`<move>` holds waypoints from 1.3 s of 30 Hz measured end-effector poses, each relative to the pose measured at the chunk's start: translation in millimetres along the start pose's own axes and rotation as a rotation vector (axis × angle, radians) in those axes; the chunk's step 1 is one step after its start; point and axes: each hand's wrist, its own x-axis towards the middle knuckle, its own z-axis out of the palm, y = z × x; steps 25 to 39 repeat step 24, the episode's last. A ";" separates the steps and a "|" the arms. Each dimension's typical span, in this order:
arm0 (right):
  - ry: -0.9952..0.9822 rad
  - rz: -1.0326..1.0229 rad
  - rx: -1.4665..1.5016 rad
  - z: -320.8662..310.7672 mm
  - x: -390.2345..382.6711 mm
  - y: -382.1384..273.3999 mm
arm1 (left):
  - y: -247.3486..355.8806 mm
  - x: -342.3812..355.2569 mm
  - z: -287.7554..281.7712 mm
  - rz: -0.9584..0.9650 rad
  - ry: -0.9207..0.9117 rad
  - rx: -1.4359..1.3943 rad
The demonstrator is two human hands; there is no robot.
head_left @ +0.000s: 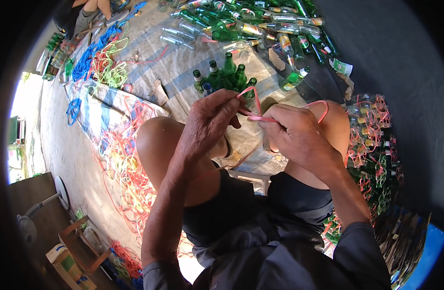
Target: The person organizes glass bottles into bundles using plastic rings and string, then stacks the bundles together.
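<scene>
A pink plastic strap (263, 119) runs between my two hands, looped up in a narrow peak near my left fingers. My left hand (212, 113) pinches one part of it between thumb and fingertips. Closed on the strap's other side is my right hand (299, 130), and a loose curve of strap rises behind its knuckles. Both hands are held over my bare knees. Just beyond them, a small cluster of upright green glass bottles (227, 75) stands on the sheet, its near side partly hidden by my left hand.
Many loose bottles (251, 24) lie piled at the far side on a striped sheet (149, 53). Tangled red and pink straps (130, 169) heap at my left, with blue straps (89, 60) farther off. Strapped bottles (369, 130) stack at my right. Another person (89, 12) sits far left.
</scene>
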 end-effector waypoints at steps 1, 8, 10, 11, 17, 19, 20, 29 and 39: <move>0.011 0.038 0.023 1.1 0.1 -1.2 | -0.1 -1.0 -1.8 -0.005 0.005 0.004; 0.076 0.148 0.253 8.1 2.2 16.8 | -6.5 5.0 -6.0 -0.104 0.002 -0.050; 0.100 0.106 0.277 14.8 3.9 28.2 | -5.8 4.8 -6.3 -0.117 0.027 -0.062; 0.124 0.065 0.298 16.4 4.2 31.2 | -6.6 4.9 -6.6 -0.092 0.021 -0.067; 0.175 0.049 0.333 16.9 3.7 30.1 | -4.4 2.5 -5.8 -0.061 -0.007 -0.118; 0.169 0.080 0.360 16.1 3.2 27.1 | -4.3 1.5 -6.3 -0.043 -0.014 -0.131; 0.163 0.112 0.387 15.9 3.2 26.0 | -6.5 1.5 -7.0 -0.052 -0.021 -0.137; 0.175 0.091 0.372 15.8 3.1 26.8 | -6.0 1.7 -5.8 -0.064 -0.041 -0.125; 0.175 0.091 0.372 15.8 3.1 26.8 | -6.0 1.7 -5.8 -0.064 -0.041 -0.125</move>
